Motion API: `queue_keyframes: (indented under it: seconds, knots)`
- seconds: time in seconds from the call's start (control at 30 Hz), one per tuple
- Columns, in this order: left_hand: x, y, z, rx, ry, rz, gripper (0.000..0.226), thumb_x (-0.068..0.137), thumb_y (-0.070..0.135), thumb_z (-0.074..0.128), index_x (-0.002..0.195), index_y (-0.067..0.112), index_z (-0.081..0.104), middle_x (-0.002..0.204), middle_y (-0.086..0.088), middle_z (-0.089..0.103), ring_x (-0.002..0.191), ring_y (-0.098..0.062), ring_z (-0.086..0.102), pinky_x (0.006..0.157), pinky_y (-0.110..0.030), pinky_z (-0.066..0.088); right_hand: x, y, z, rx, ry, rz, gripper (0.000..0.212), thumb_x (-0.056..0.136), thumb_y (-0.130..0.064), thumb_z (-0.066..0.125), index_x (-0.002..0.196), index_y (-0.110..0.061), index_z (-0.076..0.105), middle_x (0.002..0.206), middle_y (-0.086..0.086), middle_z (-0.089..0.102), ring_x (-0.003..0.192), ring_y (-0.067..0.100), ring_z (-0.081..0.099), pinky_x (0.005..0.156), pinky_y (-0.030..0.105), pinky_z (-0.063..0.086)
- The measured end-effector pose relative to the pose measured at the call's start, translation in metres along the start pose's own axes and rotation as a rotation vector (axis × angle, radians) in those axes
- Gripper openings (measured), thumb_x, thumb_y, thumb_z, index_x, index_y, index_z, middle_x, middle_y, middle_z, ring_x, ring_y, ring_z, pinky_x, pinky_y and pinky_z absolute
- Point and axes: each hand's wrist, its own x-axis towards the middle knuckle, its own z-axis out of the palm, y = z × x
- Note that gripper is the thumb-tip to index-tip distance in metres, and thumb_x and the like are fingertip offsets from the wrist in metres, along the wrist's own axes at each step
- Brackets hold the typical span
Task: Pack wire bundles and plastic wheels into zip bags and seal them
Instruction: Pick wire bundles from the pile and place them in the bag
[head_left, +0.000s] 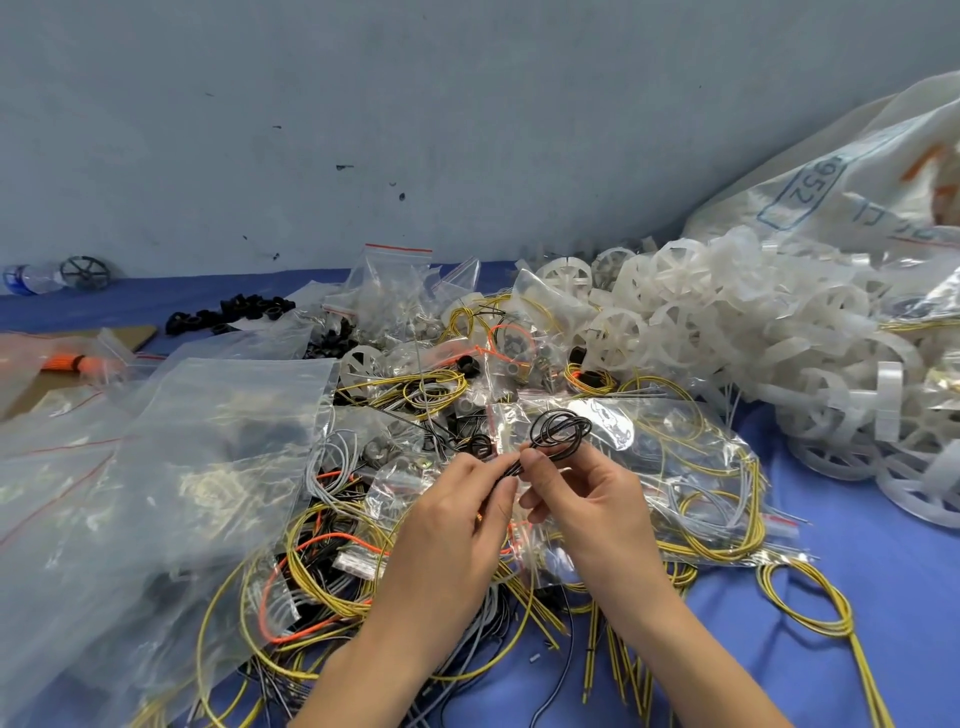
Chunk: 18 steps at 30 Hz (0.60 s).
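head view, nearest first. loose yellow wire loops (810, 603) lie on the blue table cover (883, 597) on the near side of the black wire coil (561, 431), tangled with grey and orange strands. the left hand (452, 519) and right hand (587, 499) meet just under the coil. each pinches the coil's gathered tails between thumb and fingertips, with the other fingers loosely curled. the coil stands up from that pinch, clear of the pile, and no tie is visible on it. large clear zip bags (208, 441) lie flat to the left of the coil; whether their mouths are open cannot be told. beyond the coil and to its right lies a heap of white plastic wheels (727, 322), with a woven sack (857, 182) farthest back.

likely faults: the untied loops may spring open if either pinch slackens. the tails may snag the strands below the coil. a stray wire end across a bag's zip would stop the seal.
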Motion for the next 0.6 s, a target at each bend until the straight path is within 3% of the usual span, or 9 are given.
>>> queue_keyframes:
  seconds: [0.1,0.17,0.23,0.33,0.43,0.5,0.6]
  knots:
    - [0.002,0.001,-0.002,-0.058,0.037,-0.043,0.026,0.1,0.031,0.049,0.122,0.03,0.063,0.091,0.015,0.055,0.081,-0.006,0.058,0.063,-0.015,0.043,-0.001,0.001,-0.001,-0.159,0.012,-0.072,0.015,0.089,-0.046,0.066,0.091,-0.032,0.071,0.079,-0.004,0.072,0.073,0.008,0.066,0.069,0.023,0.052]
    - [0.004,0.0,-0.006,-0.057,0.113,-0.085,0.025,0.1,0.03,0.05,0.12,0.028,0.065,0.095,0.017,0.057,0.085,-0.003,0.059,0.068,-0.014,0.043,-0.002,0.003,-0.002,-0.453,0.029,-0.228,0.018,0.094,-0.049,0.061,0.104,-0.035,0.067,0.091,-0.013,0.069,0.088,0.006,0.062,0.075,0.02,0.047]
    - [0.006,-0.005,-0.012,-0.062,0.21,-0.174,0.027,0.1,0.032,0.049,0.122,0.027,0.064,0.1,0.021,0.06,0.091,0.001,0.06,0.074,-0.012,0.044,-0.003,0.006,-0.002,-0.767,0.026,-0.336,0.04,0.092,-0.053,0.056,0.125,-0.033,0.058,0.103,-0.019,0.059,0.096,0.004,0.053,0.083,0.025,0.043]
    - [0.01,-0.016,-0.019,-0.113,0.3,-0.312,0.029,0.1,0.032,0.051,0.123,0.022,0.065,0.103,0.018,0.064,0.094,0.001,0.062,0.083,-0.016,0.05,-0.005,0.009,0.002,-1.025,-0.017,-0.297,0.061,0.087,-0.06,0.052,0.141,-0.032,0.043,0.105,-0.011,0.046,0.098,0.011,0.047,0.088,0.032,0.04]
    - [0.011,-0.02,-0.022,-0.137,0.273,-0.395,0.031,0.099,0.032,0.051,0.126,0.021,0.064,0.096,0.008,0.066,0.085,-0.013,0.066,0.08,-0.041,0.057,-0.007,0.012,0.002,-1.082,-0.017,-0.301,0.056,0.091,-0.042,0.06,0.142,-0.027,0.044,0.103,-0.008,0.046,0.094,0.014,0.048,0.087,0.034,0.044]
    - [0.011,-0.018,-0.022,-0.082,0.232,-0.381,0.031,0.1,0.031,0.049,0.126,0.021,0.063,0.098,0.011,0.066,0.086,-0.014,0.066,0.082,-0.036,0.054,-0.006,0.011,0.001,-1.062,-0.013,-0.295,0.048,0.093,-0.03,0.061,0.139,-0.023,0.049,0.1,-0.008,0.051,0.095,0.015,0.049,0.088,0.035,0.045]
    - [0.01,-0.015,-0.021,-0.013,0.192,-0.342,0.029,0.1,0.026,0.049,0.125,0.021,0.065,0.107,0.013,0.064,0.094,-0.009,0.06,0.082,-0.015,0.042,-0.004,0.01,-0.001,-0.925,0.059,-0.284,0.037,0.094,-0.022,0.058,0.132,-0.021,0.057,0.093,-0.013,0.053,0.091,0.009,0.049,0.086,0.029,0.044]
